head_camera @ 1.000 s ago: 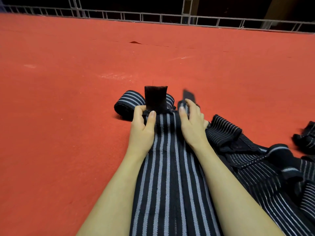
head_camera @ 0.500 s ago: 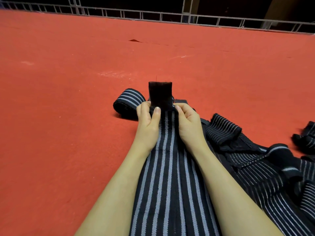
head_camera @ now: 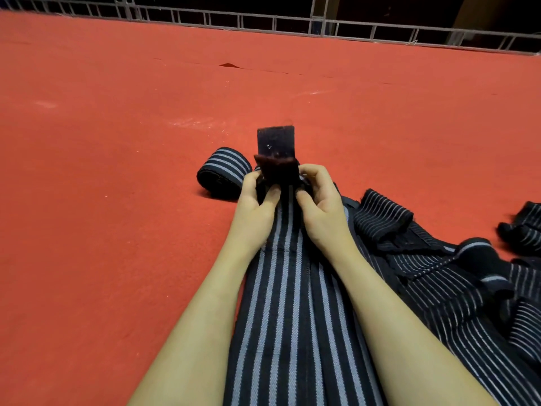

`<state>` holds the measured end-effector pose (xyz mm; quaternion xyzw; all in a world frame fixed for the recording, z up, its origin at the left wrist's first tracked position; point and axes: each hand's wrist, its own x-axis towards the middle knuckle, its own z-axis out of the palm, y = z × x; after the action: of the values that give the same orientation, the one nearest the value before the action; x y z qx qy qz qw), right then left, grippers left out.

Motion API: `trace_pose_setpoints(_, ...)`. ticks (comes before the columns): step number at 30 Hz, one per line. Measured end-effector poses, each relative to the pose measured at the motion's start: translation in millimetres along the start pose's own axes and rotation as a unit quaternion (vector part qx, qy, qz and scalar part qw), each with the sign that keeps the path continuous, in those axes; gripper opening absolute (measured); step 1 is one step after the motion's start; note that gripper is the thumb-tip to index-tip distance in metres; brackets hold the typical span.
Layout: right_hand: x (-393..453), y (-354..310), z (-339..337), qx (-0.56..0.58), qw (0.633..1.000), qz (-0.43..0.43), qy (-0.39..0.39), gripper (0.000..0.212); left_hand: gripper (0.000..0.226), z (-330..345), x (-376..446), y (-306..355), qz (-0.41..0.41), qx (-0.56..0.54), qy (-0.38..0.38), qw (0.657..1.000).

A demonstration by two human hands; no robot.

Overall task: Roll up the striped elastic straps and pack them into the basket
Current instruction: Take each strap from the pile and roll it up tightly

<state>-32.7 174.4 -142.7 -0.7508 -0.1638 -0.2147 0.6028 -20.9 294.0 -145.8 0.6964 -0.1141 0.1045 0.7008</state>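
A: What's the layout, biggest thing first?

B: A wide red worktop (head_camera: 117,230) runs away to a metal railing (head_camera: 292,26) at the far edge. A long striped strap (head_camera: 292,317) lies flat down the middle, from the near edge out towards the hands. To its right sits a loose heap of unrolled straps (head_camera: 439,259). Just left of the hands lies one finished roll (head_camera: 224,172). I see no basket anywhere in view.

A: So which step is this?

B: I judge it the very start of rolling the long strap. Its far end carries a dark fastening tab (head_camera: 276,155), and that tab is being folded over towards the near side to make the core of the roll.

A: And the hands?

B: Both forearms lie along the strap, one on each side. The left hand (head_camera: 257,197) pinches the tab's left edge between thumb and fingers; the right hand (head_camera: 317,197) does the same on the right edge. Both are narrowly closed on the strap's end, thumbs on the near face. The tab's far half stands up behind the fold.

A: What does the next move call for?

B: Probably turning the fold over again, tight and square, so both edges stay level. An elastic band likely springs back if the grip slackens, so both hands should keep even tension while the roll travels towards the near edge
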Motion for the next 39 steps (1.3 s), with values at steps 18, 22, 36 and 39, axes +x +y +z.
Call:
trace_pose_setpoints(18,-46.3,-59.0,-19.7,-0.079,0.991,0.097,-0.042,0.009,0.017,-17.8,-35.5,89.4,0.059,0.065,-0.029,0.996)
trace_pose_setpoints(22,-44.7,-107.8,-23.7,0.061,0.995,0.078,-0.019,0.021,0.019,-20.2,-61.7,114.9,0.051,0.066,-0.040,0.996)
trace_pose_setpoints(36,-69.3,-195.8,-43.5,0.245,0.968,0.058,-0.020,0.041,0.042,-34.4,-121.9,209.6,0.099,0.027,-0.099,0.990)
trace_pose_setpoints(39,-75.8,-203.2,-47.2,0.232,0.971,0.048,-0.010,0.041,0.043,-34.1,-129.4,219.9,0.052,0.006,-0.101,0.993)
